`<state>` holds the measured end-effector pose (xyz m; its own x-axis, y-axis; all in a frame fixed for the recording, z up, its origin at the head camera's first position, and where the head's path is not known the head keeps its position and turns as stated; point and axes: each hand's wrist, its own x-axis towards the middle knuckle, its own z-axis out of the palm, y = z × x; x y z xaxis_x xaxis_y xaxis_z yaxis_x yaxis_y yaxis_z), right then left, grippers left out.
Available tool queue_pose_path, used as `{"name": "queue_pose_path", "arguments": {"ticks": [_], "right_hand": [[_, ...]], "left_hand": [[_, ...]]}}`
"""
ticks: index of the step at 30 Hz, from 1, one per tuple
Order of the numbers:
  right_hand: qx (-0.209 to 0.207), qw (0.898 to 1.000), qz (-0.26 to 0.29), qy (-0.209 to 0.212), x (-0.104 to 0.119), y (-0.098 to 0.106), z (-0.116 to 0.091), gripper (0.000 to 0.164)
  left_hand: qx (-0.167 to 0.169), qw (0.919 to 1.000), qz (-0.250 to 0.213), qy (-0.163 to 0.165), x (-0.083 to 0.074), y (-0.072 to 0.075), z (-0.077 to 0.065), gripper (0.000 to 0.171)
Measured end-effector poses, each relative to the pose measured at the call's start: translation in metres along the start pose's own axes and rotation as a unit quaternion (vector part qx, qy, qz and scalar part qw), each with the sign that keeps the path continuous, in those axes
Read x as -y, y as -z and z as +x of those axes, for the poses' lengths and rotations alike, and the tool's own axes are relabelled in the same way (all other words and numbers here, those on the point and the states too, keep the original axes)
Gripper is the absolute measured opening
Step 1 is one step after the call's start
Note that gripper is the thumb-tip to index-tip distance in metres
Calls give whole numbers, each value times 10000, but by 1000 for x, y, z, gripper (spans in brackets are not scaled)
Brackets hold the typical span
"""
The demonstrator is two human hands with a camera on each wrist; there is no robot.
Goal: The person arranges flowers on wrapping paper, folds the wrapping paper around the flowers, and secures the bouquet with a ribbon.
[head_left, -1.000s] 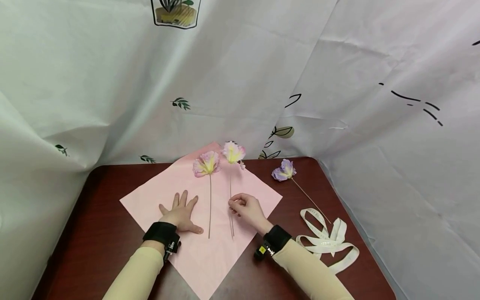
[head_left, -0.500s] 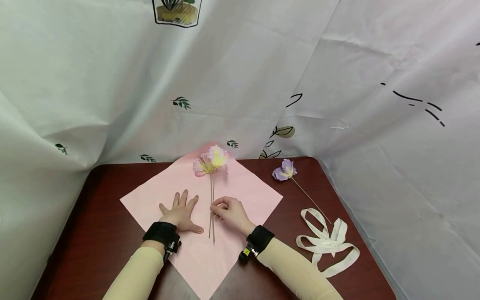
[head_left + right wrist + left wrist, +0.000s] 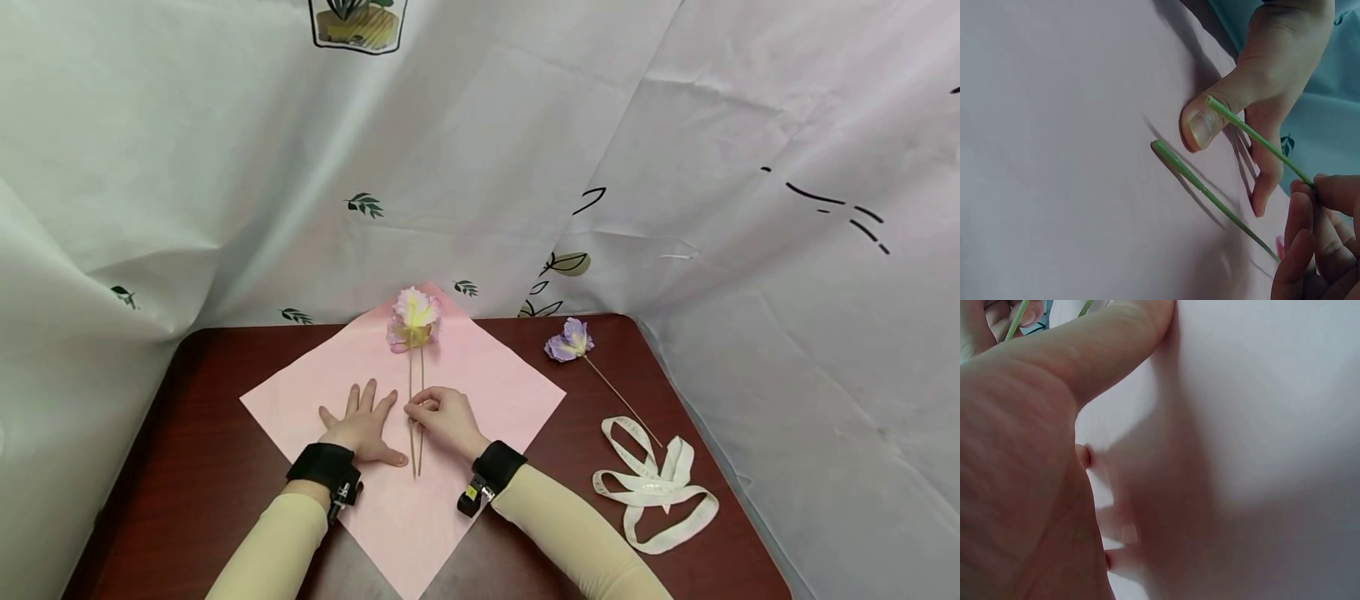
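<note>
My left hand (image 3: 358, 432) lies spread on a square of pink wrapping paper (image 3: 360, 508), its fingertips and thumb pressing the sheet. Between thumb and fingertips, my right hand (image 3: 448, 423) pinches the thin green stem (image 3: 1260, 139) of an artificial flower with a pale pink and yellow bloom (image 3: 417, 305). In the right wrist view this stem is raised off the paper and crosses in front of the left thumb. A second flower's stem (image 3: 1210, 199) lies on the sheet beside it. That flower's pink bloom (image 3: 397, 335) is partly hidden under the held one.
A purple artificial flower (image 3: 568, 341) lies on the dark red table (image 3: 202, 450), right of the paper. Near its stem's end sits a loosely looped white ribbon (image 3: 671, 533). A pale printed cloth (image 3: 480, 150) hangs behind the table's back edge.
My right hand has moved left with the held flower, bringing its bloom over the other flower's bloom and its stem across to the other stem's left. The left hand has stayed put.
</note>
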<state>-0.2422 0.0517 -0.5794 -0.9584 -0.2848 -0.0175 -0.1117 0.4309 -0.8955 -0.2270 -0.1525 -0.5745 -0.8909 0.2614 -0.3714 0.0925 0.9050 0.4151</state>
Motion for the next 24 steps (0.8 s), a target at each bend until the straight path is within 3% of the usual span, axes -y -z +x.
{"name": "queue_pose_path", "arguments": {"ticks": [10,24], "right_hand": [[-77,9997,-148,-159,-3,-2,1,12],[-315,9976,-460,-415,-14,-11,8,15]], "left_hand": [[-46,10000,-43,-47,13,-13,14,131],[-151,9999,22,-79,15,-16,16,129]]}}
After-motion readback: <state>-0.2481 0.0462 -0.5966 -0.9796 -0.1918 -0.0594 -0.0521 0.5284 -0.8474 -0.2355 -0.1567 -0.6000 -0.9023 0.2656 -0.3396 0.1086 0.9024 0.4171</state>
